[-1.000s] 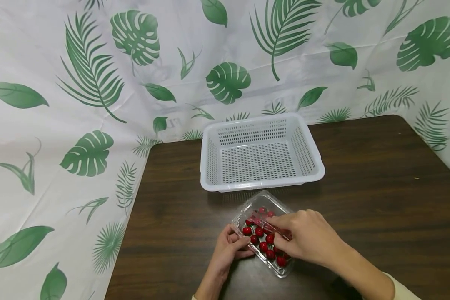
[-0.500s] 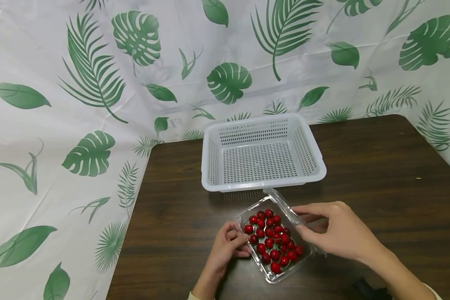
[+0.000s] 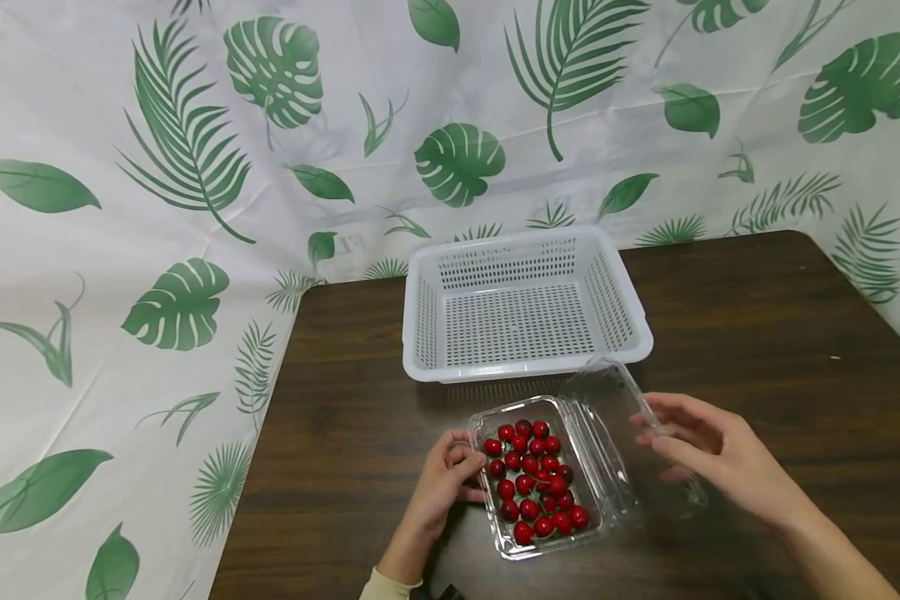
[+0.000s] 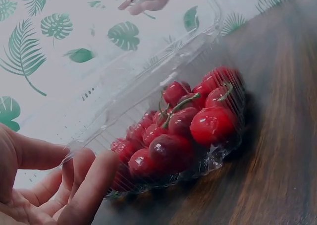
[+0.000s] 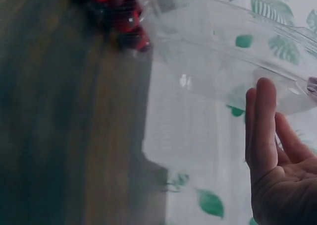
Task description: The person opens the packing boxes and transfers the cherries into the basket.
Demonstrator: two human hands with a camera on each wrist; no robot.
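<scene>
A clear plastic clamshell container [image 3: 506, 546] full of red cherries [image 3: 528, 483] with green stems lies on the table, its hinged lid [image 3: 607, 417] swung up to the right. At the container's left rim, my left hand [image 3: 444, 475] pinches the edge between thumb and fingers; the left wrist view shows this left hand [image 4: 74, 185] close up at the corner. My right hand [image 3: 708, 450] is at the lid's outer edge, fingertips and thumb overlapping the clear plastic. In the right wrist view, this right hand [image 5: 277, 150] has straight fingers against the lid [image 5: 208, 61].
A white perforated plastic basket [image 3: 528, 368] stands behind the container, close to the raised lid. The dark wooden table [image 3: 757, 333] extends to the right. Behind it hangs a white sheet [image 3: 375, 50] with green leaf prints.
The lid has swung up and over to the right with my right hand, exposing the cherries. The container has turned more upright in the head view, my left hand staying on its rim.
</scene>
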